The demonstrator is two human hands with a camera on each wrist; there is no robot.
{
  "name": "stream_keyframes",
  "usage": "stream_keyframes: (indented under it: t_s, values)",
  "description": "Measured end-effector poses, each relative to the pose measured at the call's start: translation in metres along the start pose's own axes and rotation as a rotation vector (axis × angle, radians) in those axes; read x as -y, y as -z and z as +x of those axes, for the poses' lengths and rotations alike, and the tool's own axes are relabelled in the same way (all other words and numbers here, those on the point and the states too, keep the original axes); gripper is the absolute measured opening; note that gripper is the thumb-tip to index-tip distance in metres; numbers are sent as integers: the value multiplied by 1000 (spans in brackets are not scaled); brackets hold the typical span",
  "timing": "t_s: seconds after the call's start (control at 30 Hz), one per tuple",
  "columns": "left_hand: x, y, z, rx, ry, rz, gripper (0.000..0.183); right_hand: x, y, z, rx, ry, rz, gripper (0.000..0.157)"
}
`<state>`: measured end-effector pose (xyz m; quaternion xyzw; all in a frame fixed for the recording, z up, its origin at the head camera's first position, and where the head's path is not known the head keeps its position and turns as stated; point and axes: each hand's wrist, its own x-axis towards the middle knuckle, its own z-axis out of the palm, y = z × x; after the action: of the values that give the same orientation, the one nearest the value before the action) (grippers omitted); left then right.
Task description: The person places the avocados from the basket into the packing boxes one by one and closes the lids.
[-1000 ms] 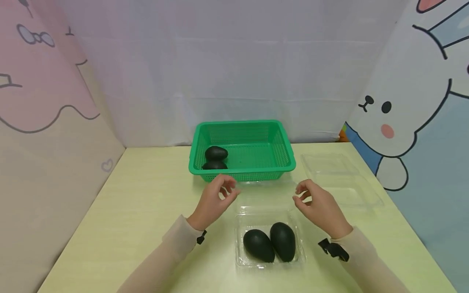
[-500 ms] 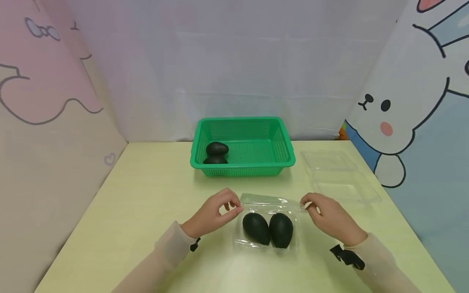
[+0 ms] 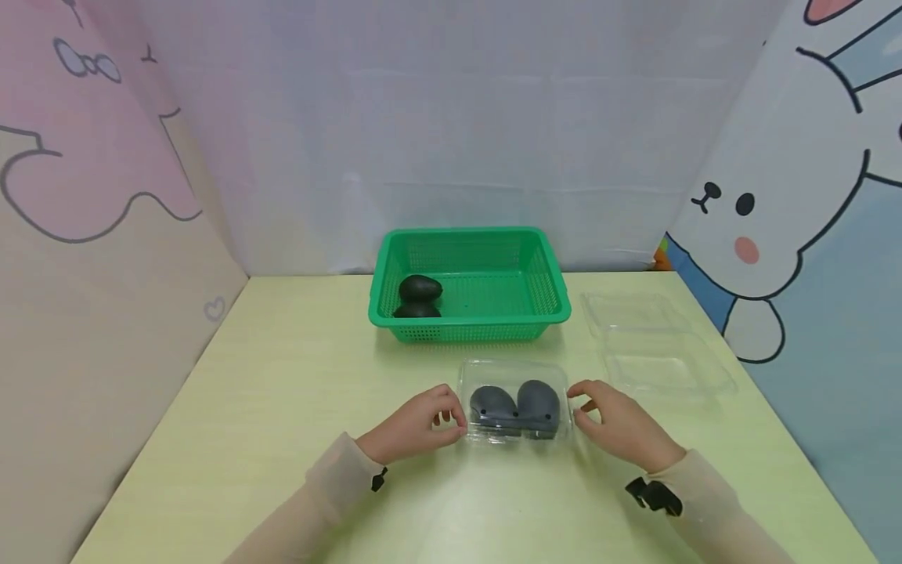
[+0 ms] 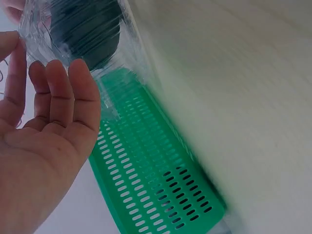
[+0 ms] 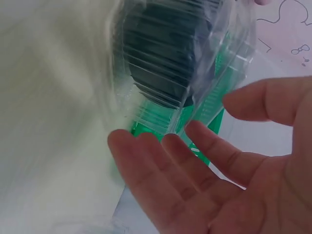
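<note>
A clear plastic clamshell box [image 3: 517,368] sits on the table with its lid folded down over two dark avocados [image 3: 539,398]. At its left edge, my left hand [image 3: 416,423] pinches the rim between thumb and index finger; its other fingers are loosely bent beneath the box wall [image 4: 134,46] in the left wrist view. My right hand [image 3: 623,423] is at the right side, thumb and fingers spread apart, fingertips right at the box edge. Through the ribbed plastic, a dark avocado [image 5: 161,53] shows in the right wrist view.
Behind the box stands a green perforated basket [image 3: 486,319] with two more avocados [image 3: 420,288] at its left. A clear plastic clamshell [image 3: 648,352] lies spread out at the back right. Patterned curtains [image 3: 451,141] surround the pale table [image 3: 296,352].
The lid has come over from the far side and down onto the avocados, with both hands moving toward the near side. The box has shifted slightly away, toward the basket.
</note>
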<state>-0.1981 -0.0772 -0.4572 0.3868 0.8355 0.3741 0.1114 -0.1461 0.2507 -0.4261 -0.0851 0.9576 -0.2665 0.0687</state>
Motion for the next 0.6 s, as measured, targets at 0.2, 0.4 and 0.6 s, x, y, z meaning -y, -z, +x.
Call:
stream_keyframes:
  t_s: [0.2,0.4,0.6]
  values:
    - [-2,-7,4,-100,98,-151,17,2,-3,4,16,14,-1,46]
    - [-1,-13,10,-187,339,-299,36,2,-7,8,33,-7,7,49]
    - [1,-15,14,-84,478,-387,28,0,-7,13,38,-30,12,49]
